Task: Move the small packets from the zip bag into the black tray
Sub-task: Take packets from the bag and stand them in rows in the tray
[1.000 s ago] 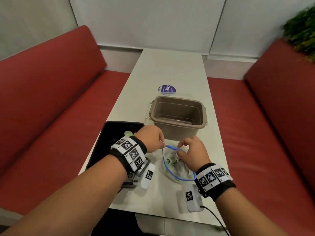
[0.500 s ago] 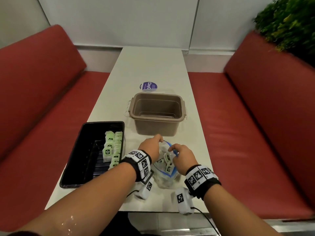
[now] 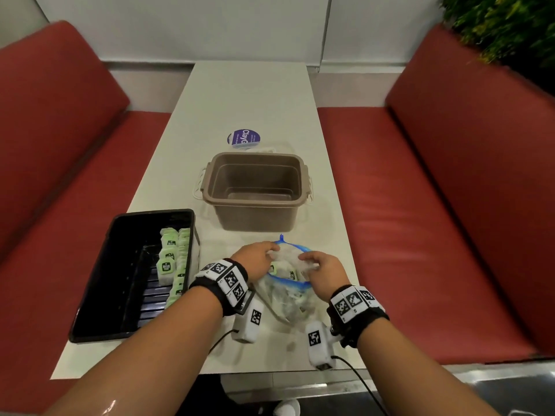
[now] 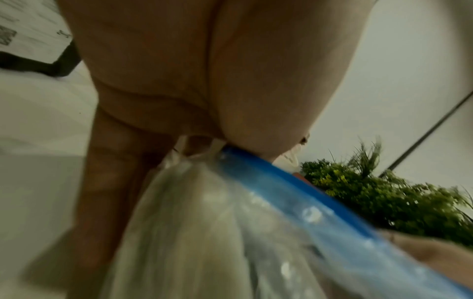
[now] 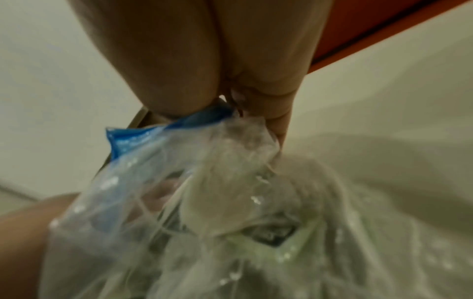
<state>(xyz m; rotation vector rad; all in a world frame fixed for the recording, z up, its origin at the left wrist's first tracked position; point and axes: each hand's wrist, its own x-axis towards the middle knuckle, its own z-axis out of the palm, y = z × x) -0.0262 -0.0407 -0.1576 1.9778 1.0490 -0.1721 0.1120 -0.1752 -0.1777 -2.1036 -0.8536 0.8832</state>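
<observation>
While I look down through the head camera: my left hand (image 3: 257, 259) and right hand (image 3: 322, 273) each pinch the mouth of the zip bag (image 3: 286, 291), which rests on the white table (image 3: 249, 94) just in front of the brown tub (image 3: 255, 190).
Head view, packets: some small packets (image 3: 290, 274) show inside the open mouth; a row of packets in the tray (image 3: 172, 259) lines the right side of the black tray (image 3: 99, 295), just left of my left wrist.
Left wrist view: my fingers (image 4: 107, 182) curl down beside the film, thumb clamping the blue zip strip (image 4: 294, 192); the picture is blurred.
Right wrist view: thumb and fingertips (image 5: 279, 121) nip the blue strip and crumpled clear film together; a dark-printed packet shows dimly through the plastic.
Handling, my judgement: the bag is thin, limp and slick, so the stiffer blue strip is the place to hold it.
Handling, packets: they look light and flat, likely to slide over one another; I would pinch one by its edge, or tip the mouth over the tray wall.
</observation>
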